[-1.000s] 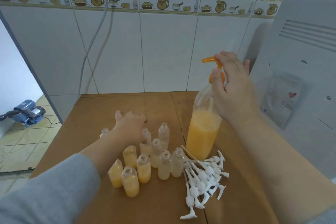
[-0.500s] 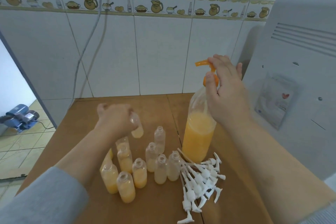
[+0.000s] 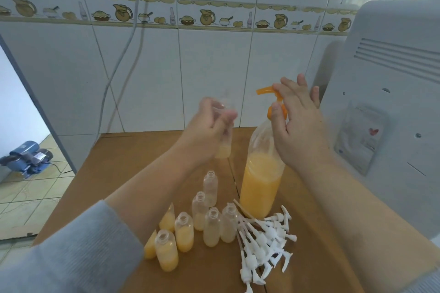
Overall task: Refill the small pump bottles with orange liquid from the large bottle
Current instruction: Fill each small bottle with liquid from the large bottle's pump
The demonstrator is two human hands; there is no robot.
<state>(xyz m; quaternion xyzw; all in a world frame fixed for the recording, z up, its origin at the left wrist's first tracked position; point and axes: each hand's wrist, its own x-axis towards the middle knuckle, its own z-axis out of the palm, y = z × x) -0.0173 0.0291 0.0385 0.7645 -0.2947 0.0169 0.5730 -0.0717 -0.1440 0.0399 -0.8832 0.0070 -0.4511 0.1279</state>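
**Small bottle raised toward the spout, pump not yet pressed**

Nearest: a heap of white pump heads [image 3: 264, 242] lying loose on the brown table [image 3: 307, 233], just right of a cluster of open small bottles [image 3: 197, 223]. The nearest ones, at the cluster's left, hold a good fill of orange; those nearer the heap look pale and nearly empty. None is capped.

Behind the cluster stands the large bottle [image 3: 260, 185], upright, roughly half full of orange liquid.

Above it, right hand [image 3: 300, 131]: fingers loose and spread, resting over the orange pump head [image 3: 271, 93], thumb at the collar. Nothing gripped tight.

Left hand [image 3: 209, 131]: fingers curled round one small bottle, the held bottle [image 3: 223, 145], lifted clear of the table, left of the spout and a little below it. Blurred, so the mouth's exact tilt cannot be read. A little orange sits at its bottom.

Furthest: tiled wall [image 3: 214, 66], white appliance [image 3: 392, 102] at right.

Judgement: the step is positioning for a fill. Next calls for bringing the bottle mouth under the spout tip, holding it steady, then pressing down with the right hand. Misalignment would spill.
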